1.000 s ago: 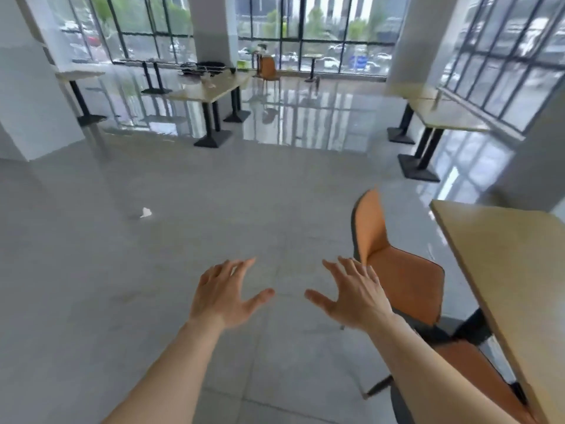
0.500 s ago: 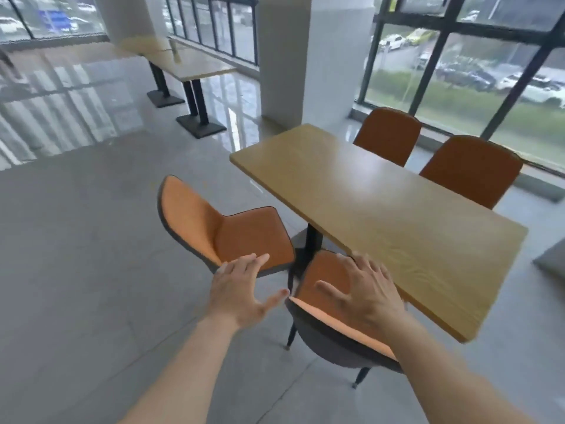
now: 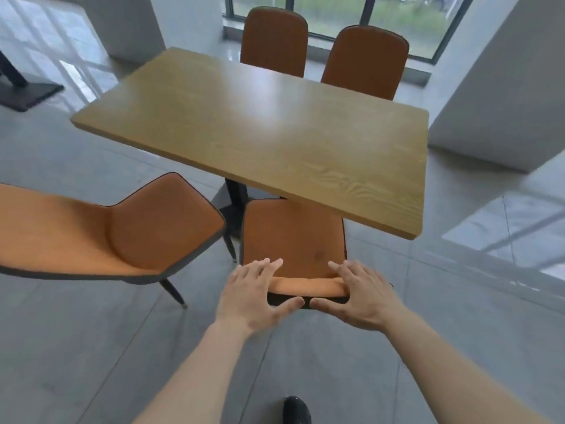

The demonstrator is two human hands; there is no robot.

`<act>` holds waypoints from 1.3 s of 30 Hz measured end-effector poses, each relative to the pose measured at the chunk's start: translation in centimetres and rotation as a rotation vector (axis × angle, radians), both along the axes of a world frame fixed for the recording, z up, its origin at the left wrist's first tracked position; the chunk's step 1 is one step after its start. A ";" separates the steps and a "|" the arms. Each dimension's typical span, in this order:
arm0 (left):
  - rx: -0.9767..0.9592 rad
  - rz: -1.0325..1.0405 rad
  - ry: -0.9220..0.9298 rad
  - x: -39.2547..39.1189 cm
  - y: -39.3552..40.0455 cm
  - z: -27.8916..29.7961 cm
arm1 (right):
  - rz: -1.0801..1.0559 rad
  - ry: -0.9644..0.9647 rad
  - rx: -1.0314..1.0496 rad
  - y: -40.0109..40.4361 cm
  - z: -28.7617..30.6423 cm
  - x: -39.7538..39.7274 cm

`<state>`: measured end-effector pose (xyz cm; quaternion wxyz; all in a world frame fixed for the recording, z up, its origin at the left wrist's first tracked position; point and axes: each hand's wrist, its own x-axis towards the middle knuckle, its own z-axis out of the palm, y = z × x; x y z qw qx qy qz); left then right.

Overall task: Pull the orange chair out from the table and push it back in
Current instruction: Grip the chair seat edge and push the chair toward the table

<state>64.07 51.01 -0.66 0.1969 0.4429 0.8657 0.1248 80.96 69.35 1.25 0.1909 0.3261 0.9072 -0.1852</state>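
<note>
1. A spare orange chair (image 3: 128,237) stands turned aside, left.
2. Left hand (image 3: 250,296), fingers spread, reaches the tucked orange chair's backrest (image 3: 305,284) at the wooden table (image 3: 275,133).
3. Right hand (image 3: 362,296), also unclenched, flanks it; the padded rim looks firm, likely light enough to drag.
</note>
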 end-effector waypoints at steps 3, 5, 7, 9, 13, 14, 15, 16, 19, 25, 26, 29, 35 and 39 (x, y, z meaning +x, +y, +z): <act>0.012 -0.046 0.002 -0.9 0.5 -1.9 | -0.024 0.012 0.108 -0.5 -1.2 0.1; 0.038 -0.070 0.025 -1.2 0.4 -2.5 | -0.048 0.046 0.180 -1.1 -1.4 0.2; 0.062 -0.097 0.042 -1.4 0.1 -2.8 | -0.064 0.069 0.207 -1.6 -1.5 0.2; 0.071 -0.128 0.040 -1.9 -0.1 -2.9 | -0.098 0.087 0.186 -2.3 -1.3 0.0; 0.054 -0.244 0.044 -3.9 -1.7 -2.9 | -0.149 0.097 0.202 -5.2 -1.3 -0.7; 0.045 -0.274 0.040 -4.4 -2.3 -3.0 | -0.162 0.096 0.207 -6.3 -1.4 -0.9; 0.035 -0.303 0.034 -5.0 -2.9 -2.9 | -0.176 0.097 0.206 -7.2 -1.6 -1.1; 0.024 -0.329 0.027 -5.6 -3.3 -2.8 | -0.193 0.098 0.202 -8.2 -1.6 -1.3; 0.006 -0.389 0.023 -6.9 -4.4 -2.7 | -0.241 0.085 0.211 -10.5 -1.7 -2.2; 0.000 -0.462 0.034 -9.5 -6.7 -2.6 | -0.315 0.066 0.248 -14.5 -2.1 -3.8; -0.001 -0.466 0.030 -9.9 -7.0 -2.6 | -0.324 0.065 0.256 -15.1 -2.2 -4.1; -0.009 -0.450 0.006 -10.5 -7.6 -2.4 | -0.349 0.066 0.260 -16.1 -2.4 -4.6; 0.014 -0.350 0.023 -9.1 -8.6 -2.1 | -0.332 0.146 0.189 -16.0 -2.7 -3.1; 0.051 -0.323 0.017 -8.5 -8.7 -2.1 | -0.302 0.171 0.166 -15.3 -2.5 -2.4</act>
